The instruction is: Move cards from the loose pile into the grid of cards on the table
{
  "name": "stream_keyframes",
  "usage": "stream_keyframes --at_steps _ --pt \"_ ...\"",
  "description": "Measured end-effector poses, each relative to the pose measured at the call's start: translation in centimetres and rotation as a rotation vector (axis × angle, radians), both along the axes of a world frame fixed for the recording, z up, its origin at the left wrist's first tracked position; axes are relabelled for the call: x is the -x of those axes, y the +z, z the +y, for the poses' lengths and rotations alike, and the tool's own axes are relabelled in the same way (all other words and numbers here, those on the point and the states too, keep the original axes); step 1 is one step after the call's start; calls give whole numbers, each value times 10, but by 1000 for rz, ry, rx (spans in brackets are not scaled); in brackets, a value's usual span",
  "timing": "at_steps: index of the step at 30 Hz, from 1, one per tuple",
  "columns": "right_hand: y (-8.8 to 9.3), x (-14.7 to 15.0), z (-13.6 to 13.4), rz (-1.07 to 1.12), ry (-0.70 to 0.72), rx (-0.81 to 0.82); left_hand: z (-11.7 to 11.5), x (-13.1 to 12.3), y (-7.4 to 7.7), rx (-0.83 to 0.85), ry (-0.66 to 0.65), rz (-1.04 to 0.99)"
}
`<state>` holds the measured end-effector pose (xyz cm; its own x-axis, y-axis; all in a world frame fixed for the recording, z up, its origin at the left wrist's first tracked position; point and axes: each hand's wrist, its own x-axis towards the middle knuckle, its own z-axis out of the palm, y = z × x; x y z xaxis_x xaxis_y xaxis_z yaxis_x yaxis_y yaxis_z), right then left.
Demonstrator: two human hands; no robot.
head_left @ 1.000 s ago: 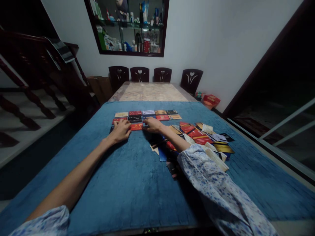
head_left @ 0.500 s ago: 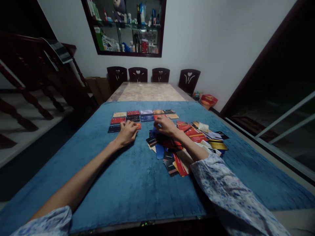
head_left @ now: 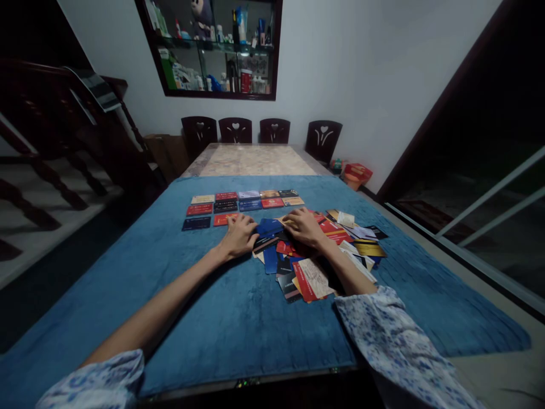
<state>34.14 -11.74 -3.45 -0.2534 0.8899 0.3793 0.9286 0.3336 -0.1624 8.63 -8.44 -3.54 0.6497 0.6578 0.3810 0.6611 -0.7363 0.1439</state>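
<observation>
My left hand [head_left: 240, 234] rests on the table with its fingers bent and apart, fingertips at the right end of a red-orange card [head_left: 222, 219]. A dark blue card [head_left: 196, 223] lies left of that one in the same row. My right hand [head_left: 305, 227] is at the upper left of a loose pile of bank cards, its curled fingers on a yellowish card [head_left: 283, 220]. Next to that lies a blue card [head_left: 269, 227]. Nearer me in the pile are a black card [head_left: 264, 244] and a red and cream card [head_left: 313, 278]. My right palm hides part of the pile.
Two rows of cards lie farther off, including a black card [head_left: 225, 205] and a red card [head_left: 272, 203]. A blue cloth [head_left: 204, 318] covers the near table, with bare stone tabletop [head_left: 255, 159] beyond. Several dark chairs [head_left: 275, 130] stand at the far end.
My left hand has shifted right, uncovering more of the red-orange card. My right hand has moved right and down from the second row onto the pile. The view has turned slightly.
</observation>
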Motion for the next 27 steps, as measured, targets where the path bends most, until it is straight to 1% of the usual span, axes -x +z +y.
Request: stream_keyframes --at_steps 5,11,18,24,27 --pt "-7 -3 0 4 13 25 -1 -8 -2 26 10 -15" --pt "-5 1 -1 -23 47 71 -1 -10 -7 28 50 -17" --pt "0 8 -6 -74 62 134 -3 -11 -8 55 28 -11" --pt "-3 8 -6 -31 80 122 1 -10 -9 85 4 -51" --pt "-5 7 -4 -21 90 109 2 -9 -10 71 -15 -63"
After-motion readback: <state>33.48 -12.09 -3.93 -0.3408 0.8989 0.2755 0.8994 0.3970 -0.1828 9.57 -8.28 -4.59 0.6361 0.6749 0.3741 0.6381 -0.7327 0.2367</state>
